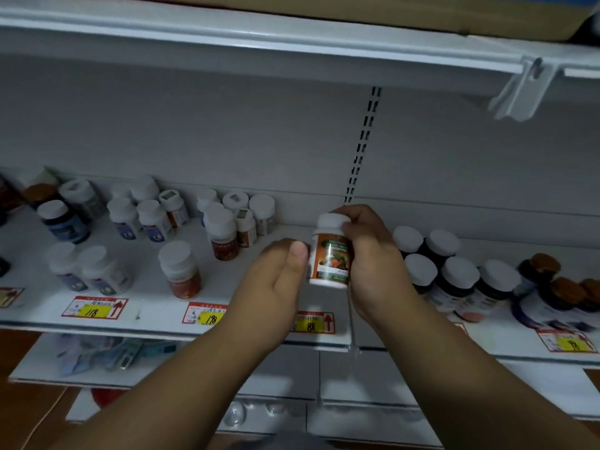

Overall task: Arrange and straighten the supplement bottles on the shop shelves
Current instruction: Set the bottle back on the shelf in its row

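Observation:
A white bottle with an orange and green label (330, 254) is held upright above the white shelf (253, 329), near its middle. My right hand (373, 258) grips it, fingers curled round its cap and right side. My left hand (279, 274) is beside the bottle on the left, its thumb close to or touching the label, fingers loosely bent; whether it grips is unclear. White-capped supplement bottles (224, 232) stand in loose groups to the left. Dark bottles with white caps (451, 274) stand in rows to the right.
Red and yellow price tags (94, 307) line the shelf's front edge. Brown-capped bottles (552, 280) sit at the far right. An upper shelf (292, 43) with a bracket hangs overhead. A lower shelf (97, 355) holds packets. The slotted upright (362, 147) runs up the back panel.

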`<action>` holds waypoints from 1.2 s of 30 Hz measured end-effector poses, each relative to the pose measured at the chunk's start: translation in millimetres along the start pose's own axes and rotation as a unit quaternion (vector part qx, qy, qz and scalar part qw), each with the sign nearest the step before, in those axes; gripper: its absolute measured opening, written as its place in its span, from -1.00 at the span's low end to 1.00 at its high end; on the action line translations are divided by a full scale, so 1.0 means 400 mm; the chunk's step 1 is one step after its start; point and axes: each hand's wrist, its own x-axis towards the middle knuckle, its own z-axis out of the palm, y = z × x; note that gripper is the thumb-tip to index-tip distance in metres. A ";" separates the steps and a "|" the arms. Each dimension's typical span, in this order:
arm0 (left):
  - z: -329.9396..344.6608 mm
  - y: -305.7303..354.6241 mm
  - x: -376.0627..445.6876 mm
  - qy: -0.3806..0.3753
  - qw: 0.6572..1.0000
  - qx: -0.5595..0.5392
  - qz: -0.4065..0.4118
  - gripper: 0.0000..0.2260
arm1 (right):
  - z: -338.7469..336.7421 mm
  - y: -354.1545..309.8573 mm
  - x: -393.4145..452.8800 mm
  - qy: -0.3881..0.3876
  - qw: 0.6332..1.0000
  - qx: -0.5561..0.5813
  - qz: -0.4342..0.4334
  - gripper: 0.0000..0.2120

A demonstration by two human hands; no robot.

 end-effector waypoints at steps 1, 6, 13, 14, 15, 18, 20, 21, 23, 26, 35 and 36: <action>0.011 0.002 -0.012 0.001 1.000 0.005 -0.006 -0.51 | -0.011 -0.002 -0.009 -0.007 1.000 -0.018 -0.005 -0.86; 0.060 0.023 -0.070 0.030 0.999 0.023 0.008 -0.46 | -0.065 -0.012 -0.048 -0.074 0.992 -0.082 -0.055 -0.88; 0.065 -0.020 -0.122 0.043 0.998 0.045 0.012 -0.47 | -0.085 0.019 -0.082 -0.119 0.986 -0.093 -0.072 -0.82; 0.054 -0.028 -0.122 0.044 0.997 0.059 0.007 -0.47 | -0.085 0.025 -0.079 -0.115 0.984 -0.112 -0.074 -0.80; 0.043 -0.040 -0.119 0.047 0.996 0.076 0.000 -0.50 | -0.087 0.034 -0.072 -0.105 0.981 -0.143 -0.078 -0.80; -0.002 -0.082 -0.098 0.067 0.991 0.118 -0.022 -0.65 | -0.093 0.069 -0.033 -0.055 0.959 -0.266 -0.078 -0.78; -0.031 -0.107 -0.086 0.069 0.990 0.121 -0.030 -0.75 | -0.089 0.097 -0.010 -0.034 0.939 -0.336 -0.069 -0.77; -0.043 -0.117 -0.081 0.062 0.990 0.122 -0.032 -0.79 | -0.083 0.110 0.000 -0.032 0.926 -0.369 -0.069 -0.77; -0.057 -0.136 -0.069 0.040 0.990 0.128 -0.031 -0.82 | -0.071 0.135 0.017 -0.035 0.899 -0.430 -0.075 -0.77; -0.064 -0.157 -0.051 0.005 0.988 0.153 -0.021 -0.83 | -0.064 0.168 0.032 -0.041 0.882 -0.467 -0.046 -0.76; -0.099 -0.220 -0.038 -0.048 0.978 0.201 0.020 -0.66 | -0.038 0.203 0.019 -0.052 0.865 -0.498 -0.021 -0.77; -0.102 -0.224 -0.037 -0.049 0.978 0.202 0.021 -0.67 | -0.036 0.200 0.018 -0.054 0.863 -0.502 -0.024 -0.77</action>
